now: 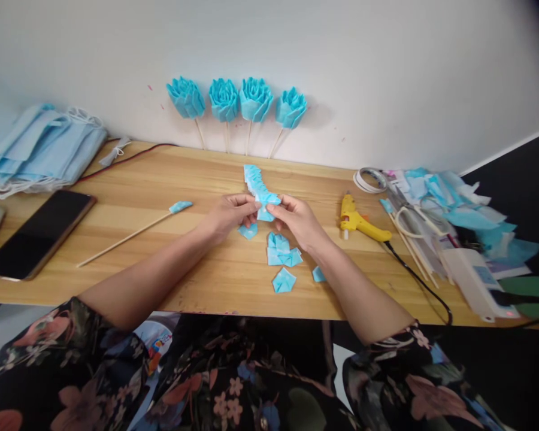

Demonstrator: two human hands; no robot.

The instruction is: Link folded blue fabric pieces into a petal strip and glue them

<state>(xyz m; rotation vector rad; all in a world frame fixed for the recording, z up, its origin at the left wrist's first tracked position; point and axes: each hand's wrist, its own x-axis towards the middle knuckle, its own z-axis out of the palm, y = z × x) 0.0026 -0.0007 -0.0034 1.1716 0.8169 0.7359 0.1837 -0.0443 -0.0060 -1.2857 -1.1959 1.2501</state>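
Observation:
Both hands meet over the middle of the wooden table (pixel 161 179). My left hand (pixel 231 214) and my right hand (pixel 296 218) pinch the near end of a chain of folded light-blue petals (pixel 257 184) that runs away from me on the tabletop. Several loose folded blue pieces (pixel 284 256) lie just below my right wrist, and one small piece (pixel 248 230) sits under my left fingers. A wooden stick with a blue tip (pixel 135 233) lies to the left of my left hand.
Several finished blue flowers on sticks (pixel 238 102) lean against the wall. A yellow glue gun (pixel 357 220) with a black cord lies right of my hands. A phone (pixel 38 233) and a stack of face masks (pixel 36 149) are at the left. Scissors, sticks and scraps (pixel 435 209) crowd the right end.

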